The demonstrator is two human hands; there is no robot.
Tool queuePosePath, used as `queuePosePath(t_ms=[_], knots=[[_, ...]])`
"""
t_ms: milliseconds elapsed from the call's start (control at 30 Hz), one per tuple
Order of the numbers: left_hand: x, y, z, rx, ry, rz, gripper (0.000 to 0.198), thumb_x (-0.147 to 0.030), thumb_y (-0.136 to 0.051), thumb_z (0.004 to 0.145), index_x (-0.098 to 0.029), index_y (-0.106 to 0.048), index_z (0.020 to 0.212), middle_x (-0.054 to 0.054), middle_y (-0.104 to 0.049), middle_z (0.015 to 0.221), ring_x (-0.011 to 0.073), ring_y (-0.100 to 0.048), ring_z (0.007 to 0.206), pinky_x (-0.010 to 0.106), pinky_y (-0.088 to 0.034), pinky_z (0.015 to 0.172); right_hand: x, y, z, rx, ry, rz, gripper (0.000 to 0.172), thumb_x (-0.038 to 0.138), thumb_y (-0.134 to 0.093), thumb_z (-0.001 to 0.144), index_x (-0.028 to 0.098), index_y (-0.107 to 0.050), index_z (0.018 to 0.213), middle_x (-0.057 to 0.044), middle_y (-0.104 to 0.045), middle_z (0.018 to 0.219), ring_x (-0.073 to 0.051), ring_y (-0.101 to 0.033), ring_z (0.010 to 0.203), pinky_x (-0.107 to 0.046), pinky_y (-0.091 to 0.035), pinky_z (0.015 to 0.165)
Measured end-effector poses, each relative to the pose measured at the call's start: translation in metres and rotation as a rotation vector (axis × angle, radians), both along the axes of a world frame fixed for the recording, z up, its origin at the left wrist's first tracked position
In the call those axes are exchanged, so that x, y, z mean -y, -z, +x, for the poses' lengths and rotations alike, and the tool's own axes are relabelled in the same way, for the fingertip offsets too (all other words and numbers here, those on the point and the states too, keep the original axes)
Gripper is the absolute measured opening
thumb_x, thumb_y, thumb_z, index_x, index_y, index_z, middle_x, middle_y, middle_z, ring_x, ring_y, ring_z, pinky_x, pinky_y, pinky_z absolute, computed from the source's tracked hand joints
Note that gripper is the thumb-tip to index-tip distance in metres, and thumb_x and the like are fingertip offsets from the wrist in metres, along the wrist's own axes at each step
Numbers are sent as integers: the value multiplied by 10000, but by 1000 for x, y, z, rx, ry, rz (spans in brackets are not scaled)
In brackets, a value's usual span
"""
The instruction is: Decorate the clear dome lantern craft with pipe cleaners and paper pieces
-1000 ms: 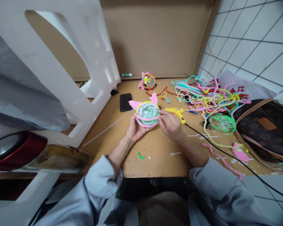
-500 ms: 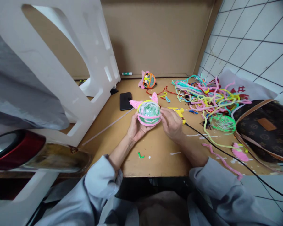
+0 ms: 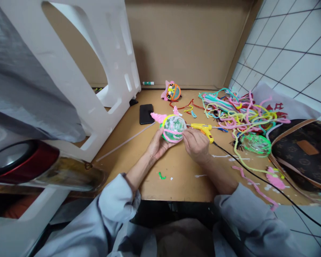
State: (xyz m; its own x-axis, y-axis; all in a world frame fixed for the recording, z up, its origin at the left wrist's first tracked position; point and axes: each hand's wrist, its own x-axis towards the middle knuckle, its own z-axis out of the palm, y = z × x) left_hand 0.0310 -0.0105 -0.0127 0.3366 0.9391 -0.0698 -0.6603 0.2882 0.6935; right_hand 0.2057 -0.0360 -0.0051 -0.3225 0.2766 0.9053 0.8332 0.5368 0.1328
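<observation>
My left hand (image 3: pixel 159 145) cradles a clear ball (image 3: pixel 175 125) from below and the left, its fingers wrapped under it. Green and white streaks show through the ball, and yellow and pink pipe cleaner (image 3: pixel 171 136) bands run round it. Two fuzzy pink ears (image 3: pixel 158 117) stick up from its top. At the ball's right side, my right hand (image 3: pixel 197 144) is pinched at the end of the pink band; the fingertips partly hide what they grip. Just behind that hand lies a yellow glue gun (image 3: pixel 204 129), its nozzle pointing left toward the ball.
Behind lie a decorated ball with eyes (image 3: pixel 173 91), a black phone (image 3: pixel 146 114) and a marker (image 3: pixel 148 83). To the right are tangled pipe cleaners (image 3: pixel 230 107), a green-streaked ball (image 3: pixel 256 144), a brown bag (image 3: pixel 307 157) and the black cord (image 3: pixel 246 163). A white plastic frame (image 3: pixel 117 71) stands left.
The ball has turned a little in my left hand, with its pink band now slanting. My right hand stays at its right side. The whole view has shifted slightly.
</observation>
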Motion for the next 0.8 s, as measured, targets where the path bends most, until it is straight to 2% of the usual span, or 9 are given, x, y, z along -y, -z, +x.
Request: queuePosePath(t_ms=[200,367,500,800], knots=[[0,5,-1,-32,-47,66,492,-449,-772,803,-201,-632,1205,115,-726,1246,301,-680,1174,500,-563,1012,-1,-1,0,-12,41,0,165,142,-505,992,168,-660,941,-98,-731,883,-170,-658,785,-296,-522,776],[1,6,1,-55,-66,85,543,-474,-810,746,-198,-634,1179,117,-713,1268,319,-671,1189,517,-554,1025,-2,-4,-1,-58,-22,51,135,120,-508,976,157,-638,985,-92,-708,850,-177,-648,805,-287,-520,790],[3,3,2,-67,-69,78,581,-490,-830,711,-187,-637,1167,116,-718,1256,323,-683,1163,519,-561,1021,0,-6,-3,-79,0,67,137,126,-508,984,164,-639,974,-89,-704,852,-171,-646,787,-284,-515,775],[7,-2,3,-50,-30,44,428,-434,-746,807,-197,-641,1147,110,-741,1214,322,-675,1196,528,-545,1050,2,-7,-5,-140,-52,51,115,86,-548,948,153,-626,1002,-81,-695,837,-178,-660,804,-283,-497,745]])
